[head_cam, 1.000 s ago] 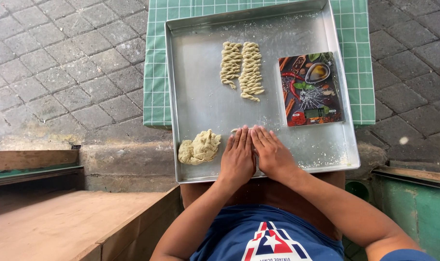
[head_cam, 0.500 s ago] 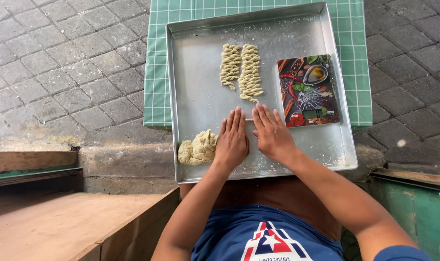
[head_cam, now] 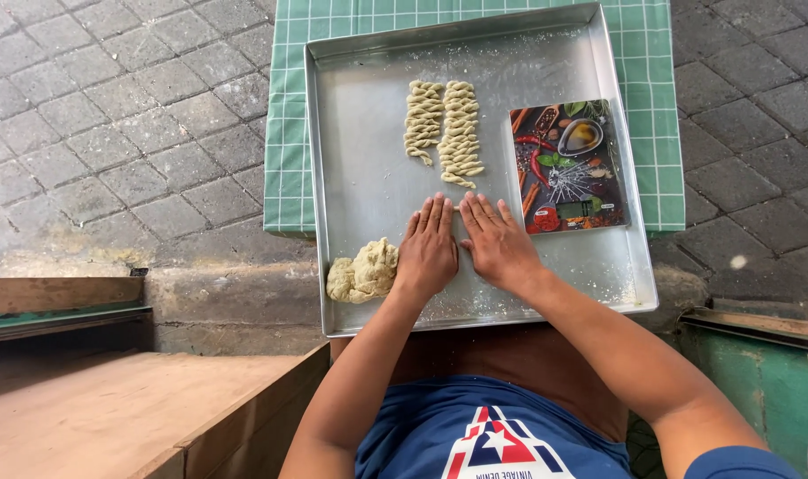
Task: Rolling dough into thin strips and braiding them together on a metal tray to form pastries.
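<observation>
Both hands lie flat, palms down with fingers stretched out and released, side by side on the floured metal tray [head_cam: 360, 133]: the left hand [head_cam: 428, 250] and right hand [head_cam: 498, 245] almost touch, and whatever is pressed under them cannot be made out. A lump of dough [head_cam: 362, 272] sits just left of the left hand near the tray's near-left corner. 2 twisted dough pieces [head_cam: 444, 129] lie farther off, with a kitchen scale [head_cam: 567, 166] printed with spices at the right.

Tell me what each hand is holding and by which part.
Nothing is gripped. The left hand and right hand lie flat, palms down, side by side on the metal tray; whether dough lies under them cannot be told.
</observation>
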